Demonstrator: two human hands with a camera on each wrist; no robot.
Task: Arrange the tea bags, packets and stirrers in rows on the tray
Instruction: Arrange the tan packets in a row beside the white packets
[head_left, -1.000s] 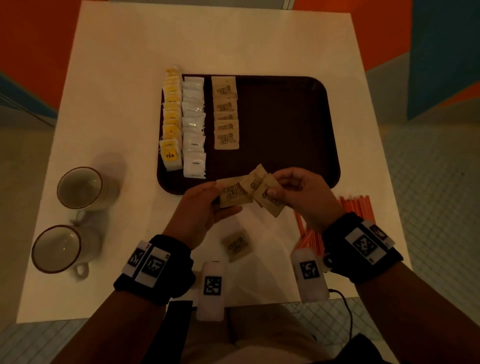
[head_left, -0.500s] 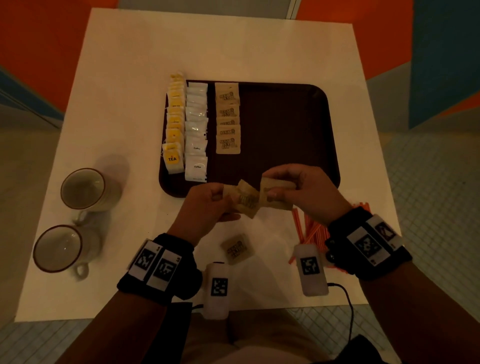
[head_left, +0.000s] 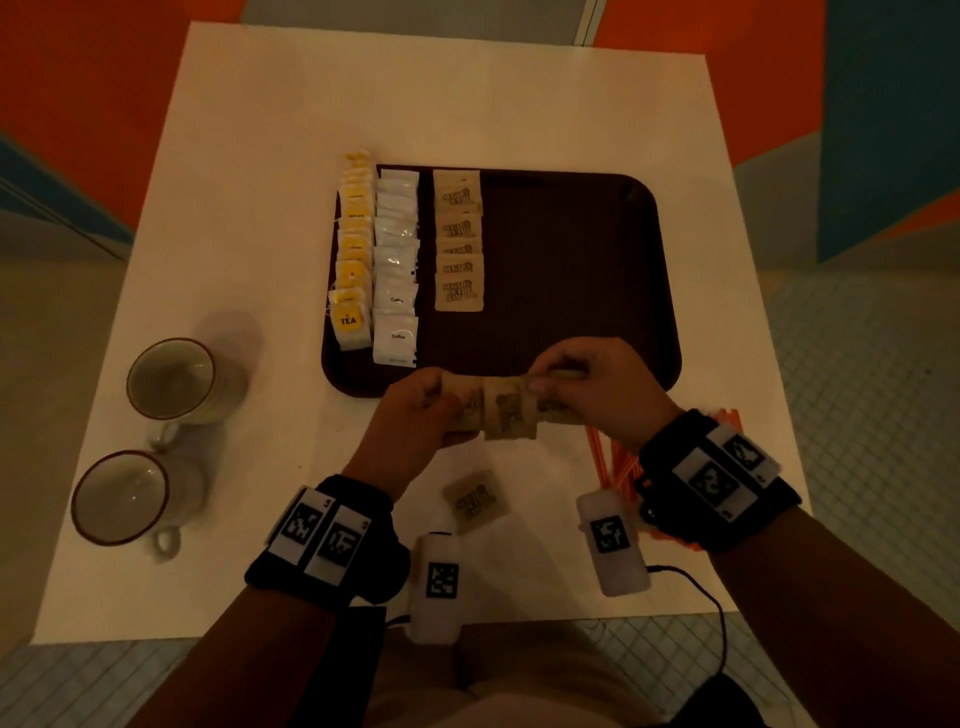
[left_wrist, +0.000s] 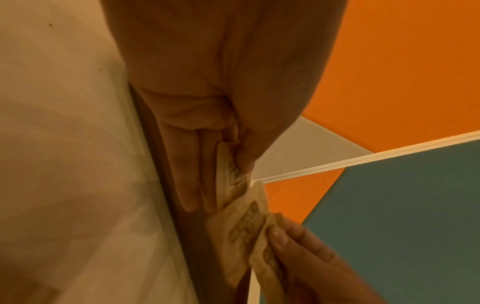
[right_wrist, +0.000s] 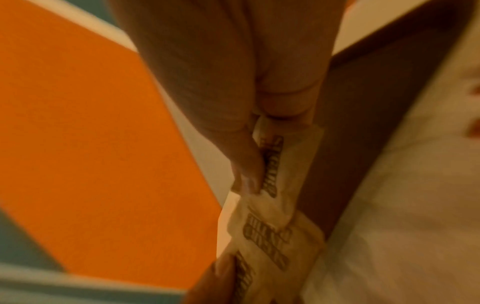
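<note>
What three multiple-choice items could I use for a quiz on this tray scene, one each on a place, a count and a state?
1. Where does the loose brown sugar packet lie?
A. On the white table, near the person, between the wrists
B. Inside a cup
C. On the tray's far right corner

2. How many cups stand on the table?
A. One
B. Two
C. Four

3. What are the two hands doing?
A. Resting flat on the table
B. Lifting the tray
C. Holding brown sugar packets together

Answers:
1. A: the head view shows it on the table, off the tray.
2. B: two cups stand left of the tray.
3. C: the left hand and right hand pinch overlapping sugar packets over the tray's near edge.
</note>
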